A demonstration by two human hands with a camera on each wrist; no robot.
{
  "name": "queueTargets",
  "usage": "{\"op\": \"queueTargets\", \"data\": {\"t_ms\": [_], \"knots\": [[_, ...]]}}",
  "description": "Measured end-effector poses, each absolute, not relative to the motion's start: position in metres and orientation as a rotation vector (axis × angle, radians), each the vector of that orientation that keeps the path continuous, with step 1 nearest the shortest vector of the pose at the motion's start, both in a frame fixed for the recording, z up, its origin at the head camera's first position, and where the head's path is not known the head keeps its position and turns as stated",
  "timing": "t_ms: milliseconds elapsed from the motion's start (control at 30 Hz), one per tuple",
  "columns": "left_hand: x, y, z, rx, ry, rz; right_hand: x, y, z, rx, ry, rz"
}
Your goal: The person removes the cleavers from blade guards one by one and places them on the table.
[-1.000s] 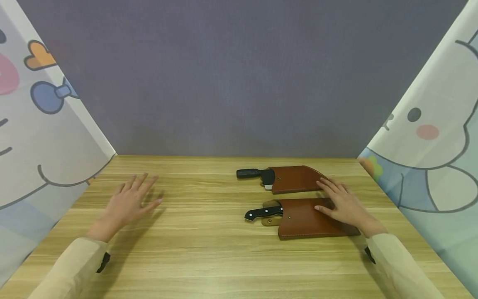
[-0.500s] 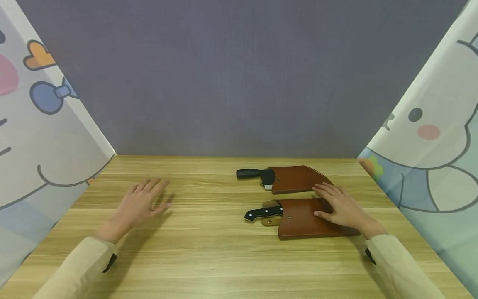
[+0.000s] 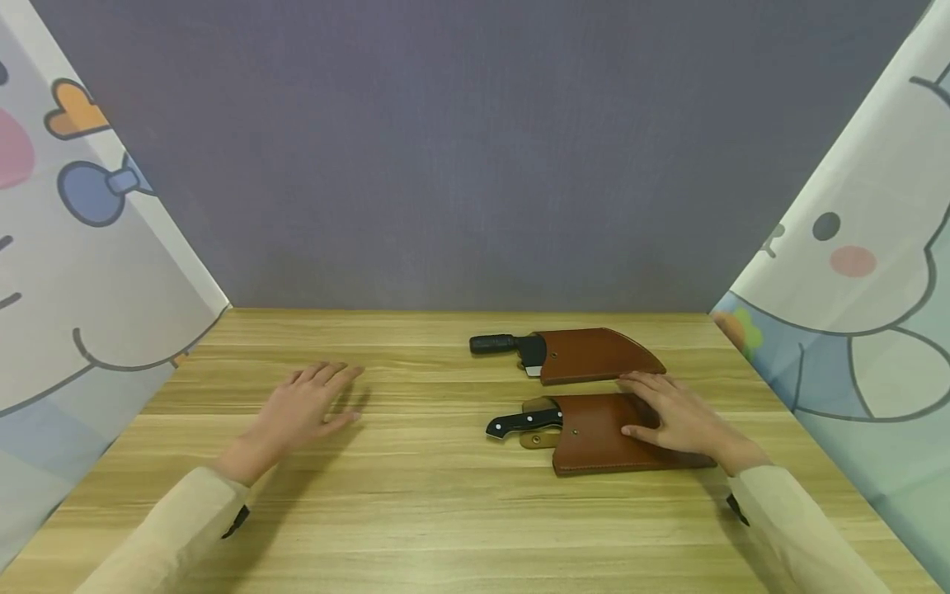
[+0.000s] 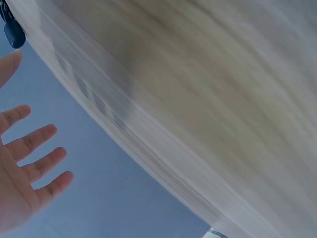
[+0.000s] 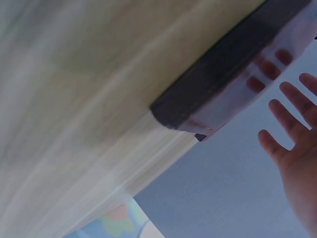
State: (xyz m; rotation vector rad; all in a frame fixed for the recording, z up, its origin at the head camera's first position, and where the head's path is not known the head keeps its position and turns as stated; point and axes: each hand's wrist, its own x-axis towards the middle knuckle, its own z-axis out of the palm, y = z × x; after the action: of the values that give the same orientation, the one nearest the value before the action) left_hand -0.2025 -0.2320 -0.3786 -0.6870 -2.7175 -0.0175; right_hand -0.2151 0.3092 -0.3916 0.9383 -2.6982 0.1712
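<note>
Two knives lie in brown leather sheaths, their handles pointing left. The nearer knife (image 3: 523, 423) has a black riveted handle, and its sheath (image 3: 590, 437) is wide. The farther knife (image 3: 493, 345) shows a dark handle and a bit of blade beside its curved sheath (image 3: 594, 355). My right hand (image 3: 679, 421) hovers over the right end of the nearer sheath, hiding part of it; in the right wrist view a gap separates the spread fingers from the sheath (image 5: 208, 89). My left hand (image 3: 297, 412) holds nothing above the wood at left, its fingers extended.
The wooden table (image 3: 416, 511) ends at a grey back panel (image 3: 460, 165). Cartoon-printed side panels (image 3: 111, 272) flank it on both sides. Each wrist carries a small black strap or device under the sleeve.
My left hand has moved to the right and slightly nearer. The right hand has shifted a little, its fingers drawing back off the farther sheath's tip. Both sheathed knives have stayed in place.
</note>
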Motion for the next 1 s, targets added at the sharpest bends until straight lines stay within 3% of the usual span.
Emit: {"op": "queueTargets", "data": {"t_ms": [1000], "knots": [[-0.198, -0.161, -0.379, -0.982, -2.675, -0.037, -0.202, 0.289, -0.384, 0.977, -2.859, 0.273]]}}
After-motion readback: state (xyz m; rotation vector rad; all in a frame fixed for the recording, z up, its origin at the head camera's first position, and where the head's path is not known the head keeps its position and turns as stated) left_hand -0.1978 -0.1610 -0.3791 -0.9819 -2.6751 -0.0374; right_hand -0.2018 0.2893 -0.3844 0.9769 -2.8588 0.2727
